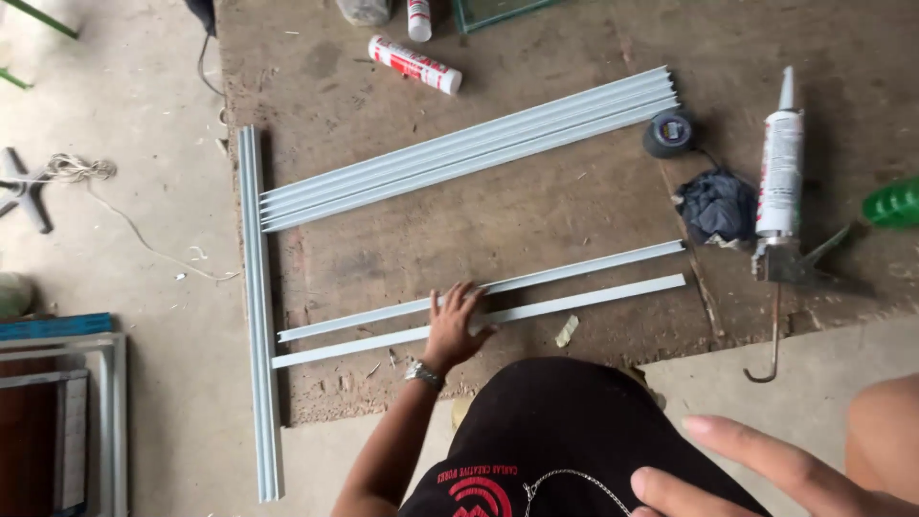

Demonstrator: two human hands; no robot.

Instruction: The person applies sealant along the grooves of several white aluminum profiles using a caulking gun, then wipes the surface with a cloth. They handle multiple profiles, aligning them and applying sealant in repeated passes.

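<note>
On a worn brown board [536, 215] on concrete floor, left hand [452, 325] lies open, fingers spread, on two pale strips [536, 297] running left-right; right hand [766, 469] open, empty, nearer camera.

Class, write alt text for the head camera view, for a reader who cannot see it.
A person's left hand presses flat on two thin pale metal strips lying side by side on a worn brown board, while the right hand hovers open near the camera. Farther back lie a bundle of strips, a caulking gun, a sealant tube and a crumpled cloth.
</note>
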